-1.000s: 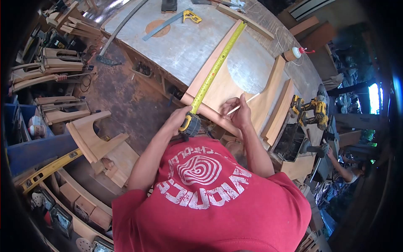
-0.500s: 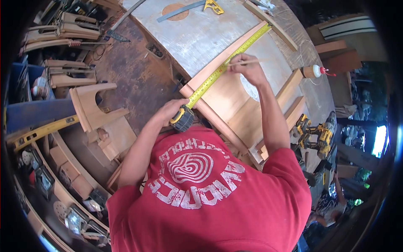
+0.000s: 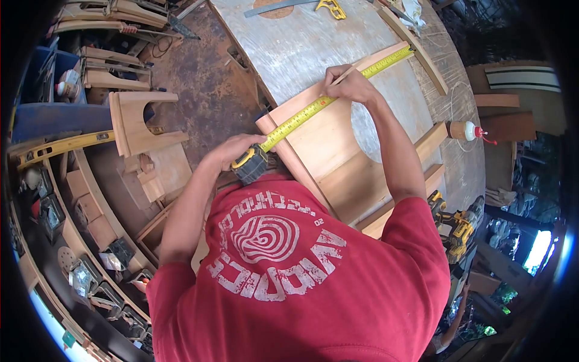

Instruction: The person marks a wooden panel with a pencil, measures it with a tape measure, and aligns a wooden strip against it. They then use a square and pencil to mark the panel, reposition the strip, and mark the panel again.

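Observation:
My left hand [image 3: 241, 149] is closed round the black-and-yellow case of a tape measure [image 3: 251, 165] at the near end of a wooden frame. The tape's yellow blade [image 3: 297, 120] runs out along a pale wood strip [image 3: 309, 95] to the strip's far end. My right hand [image 3: 354, 86] is closed in a pinch on a thin pencil [image 3: 344, 76], with its fingers by the blade's edge about midway along. Below the blade lies a curved-cut wooden panel [image 3: 325, 136], joined to the frame.
On the worktable [image 3: 277, 54] are a yellow combination square [image 3: 332, 8], a wood batten [image 3: 416, 54] and a glue bottle [image 3: 465, 131]. Cordless drills [image 3: 461, 229] stand at right. A cut wooden part [image 3: 136, 123] and a yellow level [image 3: 72, 145] are at left.
The camera view has shifted, so the scene sits further right. My right hand has turned and come down beside the blade, with the pencil now more upright. My left hand still grips the tape case.

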`<state>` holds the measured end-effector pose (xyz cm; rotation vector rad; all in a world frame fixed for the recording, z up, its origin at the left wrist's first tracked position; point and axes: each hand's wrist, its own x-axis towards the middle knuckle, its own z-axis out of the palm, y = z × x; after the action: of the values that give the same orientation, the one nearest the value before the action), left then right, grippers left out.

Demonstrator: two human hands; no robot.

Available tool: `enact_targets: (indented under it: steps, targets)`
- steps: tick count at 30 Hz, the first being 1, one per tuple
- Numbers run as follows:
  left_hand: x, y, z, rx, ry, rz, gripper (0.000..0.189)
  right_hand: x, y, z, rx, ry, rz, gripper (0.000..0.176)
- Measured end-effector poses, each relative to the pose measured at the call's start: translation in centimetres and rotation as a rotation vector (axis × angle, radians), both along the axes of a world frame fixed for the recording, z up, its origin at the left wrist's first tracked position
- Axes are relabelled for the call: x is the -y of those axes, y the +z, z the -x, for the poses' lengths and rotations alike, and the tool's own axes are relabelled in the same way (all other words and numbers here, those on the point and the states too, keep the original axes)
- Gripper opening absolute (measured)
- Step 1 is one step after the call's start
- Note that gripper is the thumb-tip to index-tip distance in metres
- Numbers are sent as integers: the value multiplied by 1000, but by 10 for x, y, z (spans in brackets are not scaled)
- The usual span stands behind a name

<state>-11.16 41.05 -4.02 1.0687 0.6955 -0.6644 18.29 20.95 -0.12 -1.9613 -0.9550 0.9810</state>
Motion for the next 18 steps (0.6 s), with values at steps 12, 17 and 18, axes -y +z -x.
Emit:
enact_targets:
  steps: [12, 17, 18]
  targets:
    - [-8, -2, 0, -90, -43, 222, 52, -32, -9, 26, -97, 247, 10, 13]
    - [-11, -10, 0, -104, -39, 301, 52, -34, -13, 26, -70, 249, 10, 13]
    - [-11, -10, 1, -108, -34, 303, 52, -33, -14, 26, -80, 245, 0, 13]
